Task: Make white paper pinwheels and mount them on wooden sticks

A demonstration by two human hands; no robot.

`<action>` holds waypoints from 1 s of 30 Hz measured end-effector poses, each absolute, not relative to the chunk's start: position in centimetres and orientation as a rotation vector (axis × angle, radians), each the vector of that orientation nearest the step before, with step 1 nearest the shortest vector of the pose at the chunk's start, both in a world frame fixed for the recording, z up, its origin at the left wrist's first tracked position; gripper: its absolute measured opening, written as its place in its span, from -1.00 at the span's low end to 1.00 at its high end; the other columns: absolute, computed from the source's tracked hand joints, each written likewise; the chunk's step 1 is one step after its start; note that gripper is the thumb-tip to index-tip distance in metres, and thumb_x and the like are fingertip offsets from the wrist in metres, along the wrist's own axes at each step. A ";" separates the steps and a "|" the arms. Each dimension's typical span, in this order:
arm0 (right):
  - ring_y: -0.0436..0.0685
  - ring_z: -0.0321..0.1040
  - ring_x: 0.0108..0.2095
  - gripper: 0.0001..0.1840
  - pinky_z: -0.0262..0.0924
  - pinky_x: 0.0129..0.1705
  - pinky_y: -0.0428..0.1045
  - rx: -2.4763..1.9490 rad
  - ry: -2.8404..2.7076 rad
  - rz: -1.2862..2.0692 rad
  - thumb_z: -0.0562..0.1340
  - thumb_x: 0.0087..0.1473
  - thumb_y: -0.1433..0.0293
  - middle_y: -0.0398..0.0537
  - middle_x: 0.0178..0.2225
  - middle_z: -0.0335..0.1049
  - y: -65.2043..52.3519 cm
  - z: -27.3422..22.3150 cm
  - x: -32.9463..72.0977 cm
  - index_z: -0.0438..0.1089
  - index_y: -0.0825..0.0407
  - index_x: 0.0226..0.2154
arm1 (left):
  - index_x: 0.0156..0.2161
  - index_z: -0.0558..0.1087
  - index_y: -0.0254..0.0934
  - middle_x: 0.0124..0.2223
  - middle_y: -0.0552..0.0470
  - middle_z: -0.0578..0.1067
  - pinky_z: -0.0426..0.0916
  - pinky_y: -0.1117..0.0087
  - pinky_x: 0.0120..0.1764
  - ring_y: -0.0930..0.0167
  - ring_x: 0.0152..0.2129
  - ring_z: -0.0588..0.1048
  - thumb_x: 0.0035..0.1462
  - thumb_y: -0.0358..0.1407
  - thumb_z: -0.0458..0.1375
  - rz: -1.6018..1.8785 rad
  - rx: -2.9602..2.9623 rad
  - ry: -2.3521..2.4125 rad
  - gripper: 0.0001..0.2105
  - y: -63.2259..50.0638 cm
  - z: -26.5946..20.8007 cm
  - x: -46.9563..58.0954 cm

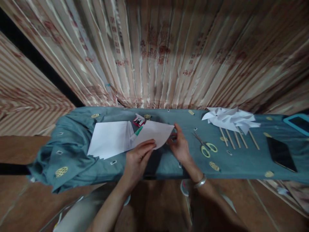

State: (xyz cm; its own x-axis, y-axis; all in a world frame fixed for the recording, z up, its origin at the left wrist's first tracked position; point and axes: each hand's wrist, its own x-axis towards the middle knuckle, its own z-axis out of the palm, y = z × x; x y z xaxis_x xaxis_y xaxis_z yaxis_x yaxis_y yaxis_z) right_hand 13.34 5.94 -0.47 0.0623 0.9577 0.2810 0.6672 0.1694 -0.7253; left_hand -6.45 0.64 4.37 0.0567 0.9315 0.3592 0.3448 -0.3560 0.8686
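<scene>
Between both hands, a sheet of white paper (154, 131) is held up over the cloth, bent along its near right side. My left hand (137, 158) pinches its lower edge between thumb and fingers. At the right corner, my right hand (179, 145) has thumb and fingers closed on the paper. A stack of white paper sheets (108, 138) lies to the left, fanned along its near edge. Behind the held sheet sit a small red box (138, 120) with shiny bits inside and a green-tipped object (138, 130), partly hidden.
Scissors (205, 146) with pale green handles lie right of my right hand. Farther right are several white paper pinwheels (229, 118) on wooden sticks (230, 139), a black phone (281, 153) and a blue-framed device (298, 124). A patterned curtain (154, 58) hangs behind the cloth-covered table (169, 172).
</scene>
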 end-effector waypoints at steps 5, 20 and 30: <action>0.35 -0.19 0.40 -0.23 -0.03 0.30 0.34 -1.524 -2.095 0.099 0.11 0.04 0.53 0.20 0.39 -0.09 3.0 -0.4 19.3 0.03 0.04 0.32 | -0.13 0.60 -0.18 -0.05 -0.12 0.62 0.47 0.18 0.02 0.28 -0.05 0.57 0.25 -0.35 0.07 1.090 2.080 1.032 -0.76 -0.4 0.4 -2.5; 0.19 0.41 0.03 -0.70 0.31 0.13 0.15 -1.267 -2.145 0.665 0.13 0.21 0.51 0.06 -0.06 0.55 -0.6 0.4 21.9 0.49 0.06 -0.08 | -0.03 0.55 -0.21 -0.09 -0.12 0.62 0.46 0.08 -0.06 0.19 -0.12 0.54 0.29 -0.26 0.06 0.795 2.313 1.167 -0.74 0.7 -0.9 -2.0; 0.21 0.48 -0.03 -0.63 0.35 0.07 0.13 -1.513 -1.698 0.783 0.21 0.19 0.28 0.02 -0.01 0.54 2.3 -0.7 19.8 0.44 -0.02 0.04 | 0.23 0.30 -0.36 -0.13 -0.17 0.58 0.51 0.20 -0.16 0.26 -0.24 0.55 0.34 -0.25 -0.02 0.774 2.279 1.392 -0.59 1.2 -1.8 -3.1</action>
State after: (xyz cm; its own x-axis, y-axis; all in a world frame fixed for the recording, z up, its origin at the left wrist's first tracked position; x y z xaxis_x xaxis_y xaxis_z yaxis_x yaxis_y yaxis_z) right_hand 19.84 2.27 -0.71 -0.0519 0.9917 0.1179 0.5543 0.1268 -0.8226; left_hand -3.13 1.18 -1.77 0.3646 0.8927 0.2650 0.6960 -0.4503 0.5593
